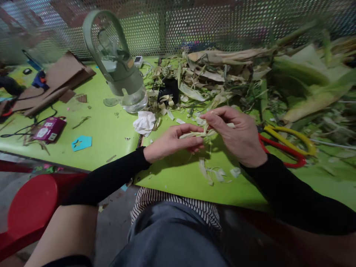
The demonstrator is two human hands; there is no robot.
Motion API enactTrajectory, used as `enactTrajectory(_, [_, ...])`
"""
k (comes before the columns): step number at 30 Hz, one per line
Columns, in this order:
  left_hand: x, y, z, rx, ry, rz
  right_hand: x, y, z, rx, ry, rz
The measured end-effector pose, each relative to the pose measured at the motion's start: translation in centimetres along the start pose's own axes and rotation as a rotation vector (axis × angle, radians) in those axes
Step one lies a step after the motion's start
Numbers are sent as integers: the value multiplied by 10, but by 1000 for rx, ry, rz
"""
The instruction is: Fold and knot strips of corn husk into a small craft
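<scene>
From where I stand, both hands of the seated person are busy over the green bench, a little in from its near edge. The left hand has a pale husk strip pinched between thumb and fingers, and the right hand grips the same strip with thumb and forefinger, so it spans the gap between them, lifted above the surface. Under it, toward the near edge, lie a few torn husk scraps.

Just beside the right wrist rests a tool with one yellow and one red handle; its working end is hard to make out. A big heap of husks runs along the far edge and out to the right, against a perforated screen. Left of the heap stands a water bottle, a crumpled tissue just in front of it. Farther toward the left end are a blue paper piece, a purple box and some brown cardboard.
</scene>
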State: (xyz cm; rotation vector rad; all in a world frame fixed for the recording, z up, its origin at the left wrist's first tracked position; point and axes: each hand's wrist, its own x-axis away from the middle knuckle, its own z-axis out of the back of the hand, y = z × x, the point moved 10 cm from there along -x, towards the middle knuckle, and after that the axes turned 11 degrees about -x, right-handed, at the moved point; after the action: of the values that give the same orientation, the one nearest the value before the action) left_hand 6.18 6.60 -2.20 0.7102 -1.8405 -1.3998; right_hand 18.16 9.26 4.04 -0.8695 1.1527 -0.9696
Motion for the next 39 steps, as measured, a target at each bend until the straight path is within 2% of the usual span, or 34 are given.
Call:
enactTrajectory(5, [1, -2, -1, 70, -7, 35, 0, -10, 2, -35, -36, 54])
enactTrajectory(8, [-2, -3, 8, 156, 45, 34, 0, -13, 2, -49, -73, 65])
enactTrajectory(12, [-5, 0, 20, 229, 105, -30, 0, -11, 5, 16, -44, 85])
enactTrajectory(16, [-6, 3, 21, 100, 104, -120, 1, -7, -1, 79, -61, 65])
enactTrajectory(19, [-6, 7, 26, -29, 160, -190, 4, -8, -9, 120, -103, 62])
enactTrajectory(25, [-5, 12, 37, -31, 257, -270, 5, -7, -19, 197, -184, 37])
enactTrajectory(32, [-6, 13, 35, -12, 235, -281, 5, 3, -23, 199, -239, -24])
enactTrajectory(39, [-5, 9, 22, -65, 132, -148, 8, 7, -32, 322, -364, -56])
